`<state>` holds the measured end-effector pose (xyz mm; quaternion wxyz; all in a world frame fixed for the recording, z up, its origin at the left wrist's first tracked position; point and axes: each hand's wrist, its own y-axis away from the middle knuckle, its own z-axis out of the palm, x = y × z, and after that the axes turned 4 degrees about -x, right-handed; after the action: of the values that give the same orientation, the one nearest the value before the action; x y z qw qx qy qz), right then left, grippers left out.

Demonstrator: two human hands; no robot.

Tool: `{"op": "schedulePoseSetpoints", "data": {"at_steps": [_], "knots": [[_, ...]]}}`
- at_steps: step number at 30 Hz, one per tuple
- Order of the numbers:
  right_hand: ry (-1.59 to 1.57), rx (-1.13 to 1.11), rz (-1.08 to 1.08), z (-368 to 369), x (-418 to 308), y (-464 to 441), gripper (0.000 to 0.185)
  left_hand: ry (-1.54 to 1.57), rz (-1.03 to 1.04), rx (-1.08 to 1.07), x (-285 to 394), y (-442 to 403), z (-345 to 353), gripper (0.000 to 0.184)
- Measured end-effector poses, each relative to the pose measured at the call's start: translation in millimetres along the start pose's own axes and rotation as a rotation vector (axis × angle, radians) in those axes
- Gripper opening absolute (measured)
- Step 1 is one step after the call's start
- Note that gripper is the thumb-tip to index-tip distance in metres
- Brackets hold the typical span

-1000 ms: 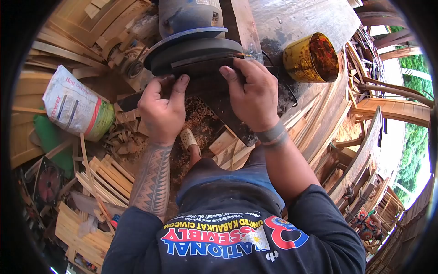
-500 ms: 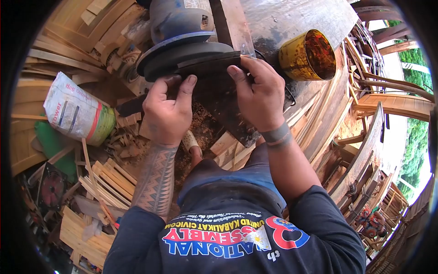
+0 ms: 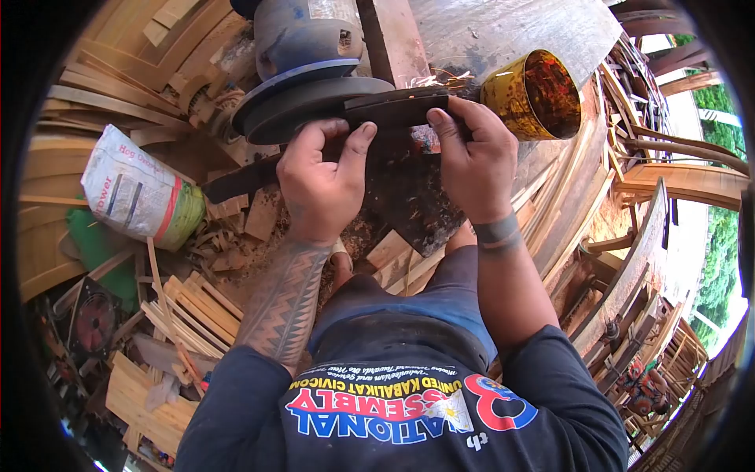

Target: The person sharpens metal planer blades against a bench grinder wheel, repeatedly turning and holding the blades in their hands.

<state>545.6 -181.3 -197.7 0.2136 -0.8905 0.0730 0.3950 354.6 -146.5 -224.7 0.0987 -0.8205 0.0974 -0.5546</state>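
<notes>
A flat dark blade-like piece (image 3: 399,108) lies against the face of a grey grinding wheel (image 3: 303,108), and orange sparks fly off to its right. My left hand (image 3: 326,177) pinches the piece near its left end, close to the wheel's lower edge. At the right end, my right hand (image 3: 478,161) grips it between thumb and fingers. Behind the wheel is a dusty blue motor (image 3: 307,35). A yellow stained can (image 3: 531,94) stands just right of the sparks.
A white and green sack (image 3: 141,189) leans at the left beside wood strips (image 3: 193,315) and shavings. Long boards (image 3: 566,197) lie at the right. Below the hands are a dark stained surface (image 3: 409,197) and the person's legs.
Both hands and the dark piece have shifted right along the wheel. The sparks are now larger and spread toward the can. The motor and wheel appear slightly further left in view.
</notes>
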Motion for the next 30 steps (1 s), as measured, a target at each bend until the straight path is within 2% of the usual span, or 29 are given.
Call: {"op": "schedulePoseSetpoints", "data": {"at_steps": [10, 13, 19, 22, 25, 30], "knots": [[0.007, 0.037, -0.038, -5, 9, -2, 0.021, 0.004, 0.035, 0.003, 6, -2, 8, 0.03], [-0.029, 0.007, 0.01, -1, 5, -1, 0.021, -0.009, 0.024, 0.003, -1, -2, 3, 0.03], [-0.001, -0.008, -0.063, 12, -3, 2, 0.019, -0.03, 0.007, 0.025, -5, -1, -14, 0.03], [0.013, -0.075, 0.019, 15, -13, 4, 0.018, -0.039, 0.035, 0.046, -14, -1, -21, 0.03], [0.023, -0.057, -0.081, 21, -18, 2, 0.018, -0.069, 0.005, 0.022, -18, 1, -30, 0.036], [0.048, -0.054, -0.106, 29, -25, 4, 0.018, -0.09, -0.02, 0.051, -18, 1, -39, 0.034]]}}
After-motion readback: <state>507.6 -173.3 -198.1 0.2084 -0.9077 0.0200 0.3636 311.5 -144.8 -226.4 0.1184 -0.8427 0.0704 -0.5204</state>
